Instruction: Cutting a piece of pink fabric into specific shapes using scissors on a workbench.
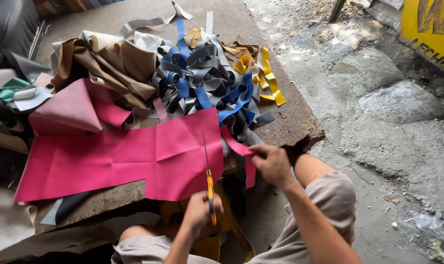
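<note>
A large pink sheet (109, 159) of leather-like material lies across a rough wooden board (295, 124). My left hand (202, 212) grips orange-handled scissors (209, 188) whose blades point away from me, into the sheet's right part. My right hand (272, 164) pinches a narrow pink strip (239, 149) that hangs off the sheet's right edge, beside the blades. My knees in beige shorts show below the board.
A heap of blue, grey and yellow strips (212, 80) fills the board's far end. Brown and tan pieces (114, 63) and a folded pink piece (68, 110) lie at left. Rough concrete ground (393, 127) spreads to the right, with a yellow sign (429, 27) at top right.
</note>
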